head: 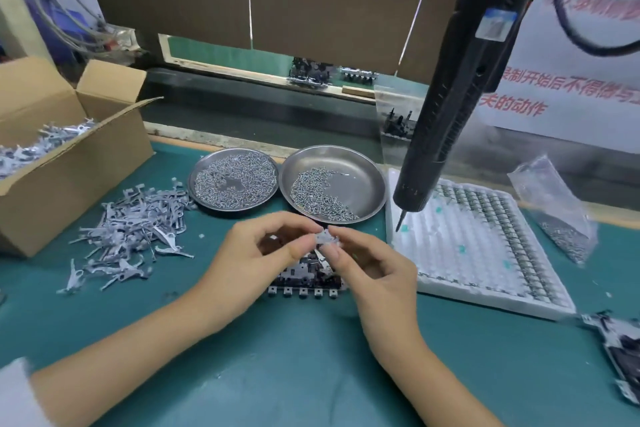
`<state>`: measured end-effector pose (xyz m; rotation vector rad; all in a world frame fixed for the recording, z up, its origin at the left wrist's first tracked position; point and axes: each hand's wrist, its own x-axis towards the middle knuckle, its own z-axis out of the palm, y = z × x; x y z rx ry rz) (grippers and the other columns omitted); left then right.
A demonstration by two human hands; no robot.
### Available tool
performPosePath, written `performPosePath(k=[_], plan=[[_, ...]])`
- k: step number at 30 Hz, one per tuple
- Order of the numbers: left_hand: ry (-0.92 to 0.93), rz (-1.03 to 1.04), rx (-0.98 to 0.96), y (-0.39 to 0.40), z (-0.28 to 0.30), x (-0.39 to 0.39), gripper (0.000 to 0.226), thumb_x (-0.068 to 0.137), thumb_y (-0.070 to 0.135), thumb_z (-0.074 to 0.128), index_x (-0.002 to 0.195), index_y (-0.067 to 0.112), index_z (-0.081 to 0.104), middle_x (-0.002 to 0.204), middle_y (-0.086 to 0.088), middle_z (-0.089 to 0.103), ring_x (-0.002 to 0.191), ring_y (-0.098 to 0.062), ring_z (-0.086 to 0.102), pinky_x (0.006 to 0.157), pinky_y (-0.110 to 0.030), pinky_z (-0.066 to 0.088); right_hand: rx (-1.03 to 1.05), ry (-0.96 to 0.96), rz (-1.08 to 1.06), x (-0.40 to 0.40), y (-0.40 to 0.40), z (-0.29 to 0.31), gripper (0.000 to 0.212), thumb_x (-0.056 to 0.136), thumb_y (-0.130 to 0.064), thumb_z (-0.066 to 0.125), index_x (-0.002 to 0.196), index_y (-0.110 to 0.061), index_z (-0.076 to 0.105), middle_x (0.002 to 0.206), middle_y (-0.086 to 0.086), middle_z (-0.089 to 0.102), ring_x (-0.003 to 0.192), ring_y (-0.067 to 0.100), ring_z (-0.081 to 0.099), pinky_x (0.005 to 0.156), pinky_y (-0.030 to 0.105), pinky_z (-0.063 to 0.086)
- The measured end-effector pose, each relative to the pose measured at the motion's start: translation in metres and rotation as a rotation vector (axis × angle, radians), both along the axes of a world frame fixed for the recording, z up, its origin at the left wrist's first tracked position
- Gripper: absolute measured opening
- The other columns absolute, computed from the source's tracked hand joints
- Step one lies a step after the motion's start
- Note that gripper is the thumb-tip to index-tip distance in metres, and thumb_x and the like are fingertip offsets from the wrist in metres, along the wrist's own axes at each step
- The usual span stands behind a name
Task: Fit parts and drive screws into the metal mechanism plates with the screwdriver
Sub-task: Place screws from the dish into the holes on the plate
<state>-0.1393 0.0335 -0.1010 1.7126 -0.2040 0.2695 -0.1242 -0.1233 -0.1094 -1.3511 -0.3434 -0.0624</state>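
Pinching a small pale part (327,238) between the fingertips of both hands, the person holds it just above the metal mechanism plate (306,279), which lies flat on the green bench mat (277,357) close in front of them. The left hand (256,255) and right hand (372,274) each have thumb and forefinger closed on the little piece, the other fingers loosely curled. It is blurred, so its exact shape is hard to make out.

It looks light and stiff, the sort of thing that skips away if squeezed unevenly, so holding it by its edges with fingertips seems right. The plate looks rigid, with small tabs along its near edge; I would steady it by its sides, keeping off the fitted parts on top.

The electric screwdriver (453,90) hangs untouched to the right, its tip over a white tray (485,295) of small components. Two steel dishes of screws, left dish (232,180) and right dish (360,180), sit just behind the hands. A heap of grey levers (135,232) lies to the left beside an open cardboard box (69,166), and a plastic bag (557,215) stands far right
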Motion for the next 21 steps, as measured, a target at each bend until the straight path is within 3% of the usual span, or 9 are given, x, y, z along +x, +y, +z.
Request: performPosePath(k=[4,8,10,13,16,21], plan=[[-0.029,-0.019,0.031,-0.005,-0.008,-0.004,0.020,0.077,0.033,0.072,0.097,0.037,0.070,0.087,0.007,0.074,0.077,-0.008,0.069,0.072,-0.015,0.051,0.025,0.018,0.019,0.005,0.002,-0.003,0.019,0.070,-0.014,0.071,0.088,-0.011,0.074,0.086,0.006,0.073,0.080,0.008,0.067,0.070,0.016,0.051],[-0.114,0.110,0.208,-0.004,-0.009,-0.006,0.027,0.074,0.047,0.075,0.096,0.042,0.062,0.083,0.021,0.071,0.086,-0.006,0.067,0.079,-0.020,0.047,-0.031,-0.067,0.028,0.008,0.000,-0.006,0.011,0.076,-0.012,0.070,0.082,-0.019,0.077,0.085,0.001,0.074,0.083,0.009,0.068,0.073,0.016,0.049],[-0.237,0.191,0.366,0.000,-0.008,-0.005,0.022,0.074,0.049,0.067,0.094,0.039,0.063,0.087,0.025,0.068,0.093,-0.006,0.062,0.087,-0.024,0.043,-0.087,-0.137,-0.005,0.009,-0.001,-0.009,0.020,0.083,-0.006,0.069,0.082,-0.024,0.076,0.084,-0.003,0.074,0.085,0.010,0.069,0.075,0.018,0.051],[-0.345,0.229,0.410,0.007,-0.006,-0.002,0.018,0.080,0.043,0.062,0.095,0.034,0.066,0.096,0.022,0.063,0.097,-0.004,0.057,0.091,-0.028,0.040,-0.270,-0.309,-0.107,0.015,-0.002,-0.013,0.024,0.086,-0.009,0.062,0.097,-0.026,0.074,0.082,-0.009,0.072,0.081,0.008,0.068,0.075,0.018,0.051],[-0.400,0.177,0.430,0.009,-0.008,0.001,0.016,0.082,0.039,0.062,0.097,0.037,0.068,0.097,0.021,0.063,0.094,-0.002,0.057,0.091,-0.030,0.037,-0.497,-0.548,-0.134,0.020,-0.002,-0.018,0.031,0.086,-0.003,0.062,0.116,-0.009,0.065,0.082,-0.002,0.060,0.075,0.004,0.058,0.073,0.013,0.047],[-0.316,0.115,0.438,0.008,-0.013,0.003,0.014,0.080,0.041,0.064,0.089,0.033,0.071,0.087,0.021,0.067,0.088,0.003,0.057,0.086,-0.031,0.035,-0.538,-0.582,-0.106,0.023,-0.004,-0.024,0.049,0.082,0.001,0.066,0.127,-0.014,0.054,0.083,0.001,0.067,0.076,0.004,0.060,0.077,0.014,0.048]])
